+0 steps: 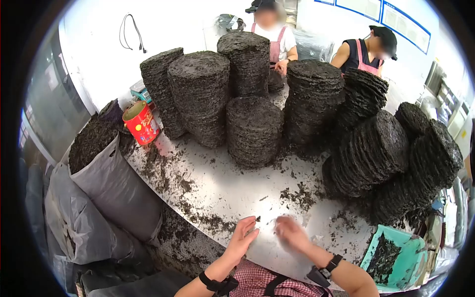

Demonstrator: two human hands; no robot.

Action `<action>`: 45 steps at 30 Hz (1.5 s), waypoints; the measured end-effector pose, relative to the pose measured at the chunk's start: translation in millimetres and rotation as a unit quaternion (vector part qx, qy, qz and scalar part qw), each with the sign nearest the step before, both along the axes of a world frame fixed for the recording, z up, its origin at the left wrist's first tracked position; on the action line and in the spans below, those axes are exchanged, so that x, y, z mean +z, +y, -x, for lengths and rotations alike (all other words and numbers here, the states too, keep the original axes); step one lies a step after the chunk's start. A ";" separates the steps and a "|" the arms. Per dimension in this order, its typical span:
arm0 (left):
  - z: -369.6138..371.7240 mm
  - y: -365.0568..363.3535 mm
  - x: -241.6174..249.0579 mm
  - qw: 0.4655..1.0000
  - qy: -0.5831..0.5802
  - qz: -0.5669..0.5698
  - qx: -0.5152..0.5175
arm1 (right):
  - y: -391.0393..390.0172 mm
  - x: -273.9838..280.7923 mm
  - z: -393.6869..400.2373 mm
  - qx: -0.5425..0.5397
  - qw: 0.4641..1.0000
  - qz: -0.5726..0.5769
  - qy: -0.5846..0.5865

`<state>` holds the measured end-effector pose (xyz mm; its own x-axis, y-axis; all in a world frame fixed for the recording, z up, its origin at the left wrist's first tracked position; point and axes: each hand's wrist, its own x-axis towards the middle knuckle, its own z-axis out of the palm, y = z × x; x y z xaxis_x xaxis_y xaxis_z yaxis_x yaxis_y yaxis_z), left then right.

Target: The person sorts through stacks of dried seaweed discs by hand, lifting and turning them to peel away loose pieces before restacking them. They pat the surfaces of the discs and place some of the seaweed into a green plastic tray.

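Over the near edge of the metal table (217, 180), my left hand (242, 236) is open, with its fingers apart and a tiny dark scrap at the fingertips. My right hand (292, 234) is just to its right, blurred by motion, its fingers too smeared to read. Dark flakes lie scattered on the metal around both hands. Beyond them stands a short round stack of dark, rough sheets (255, 131), with taller stacks (199, 99) behind it. On the right, stacks of the same sheets (371, 153) lean over.
A red tin (142, 123) stands at the table's left, near an open grey bag (116, 178) of dark material. A green tray (413, 257) with dark bits sits at the lower right. Two people (267, 29) (366, 52) are across the table.
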<state>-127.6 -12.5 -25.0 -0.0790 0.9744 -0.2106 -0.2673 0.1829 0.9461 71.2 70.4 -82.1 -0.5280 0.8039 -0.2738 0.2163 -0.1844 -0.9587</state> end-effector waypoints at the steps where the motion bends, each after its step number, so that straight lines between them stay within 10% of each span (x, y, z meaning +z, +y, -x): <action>1: 2.5 5.2 0.8 1.000 0.001 0.007 0.013 | 17.1 2.4 -6.0 -0.114 0.981 -0.152 -0.026; 2: 4.9 6.7 0.6 1.000 0.001 0.019 0.024 | 24.8 3.5 -11.9 -0.225 0.927 -0.294 -0.053; 9: 18.1 56.2 -0.8 0.997 0.046 -0.010 0.057 | 7.9 35.5 -35.9 -0.017 0.864 -0.447 -0.231; 13: 31.6 107.0 59.3 0.797 0.553 -0.239 0.040 | -0.7 26.0 -38.7 0.016 0.823 -0.499 -0.272; 22: 50.8 270.5 104.8 0.540 0.807 -0.239 0.023 | 1.6 25.9 -40.8 0.010 0.834 -0.486 -0.261; 26: 45.1 280.0 102.3 0.527 0.840 -0.114 -0.067 | 1.0 24.4 -42.6 0.006 0.836 -0.483 -0.260; 45: 34.8 74.7 134.3 0.552 0.663 -0.377 -0.337 | -8.1 16.3 -47.4 0.000 0.803 -0.520 -0.291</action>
<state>-162.3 62.2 109.3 0.7579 0.6472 0.0819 0.6394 -0.7619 0.1035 118.6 62.3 -65.8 -0.5544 0.7573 0.3451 0.6838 0.6509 -0.3297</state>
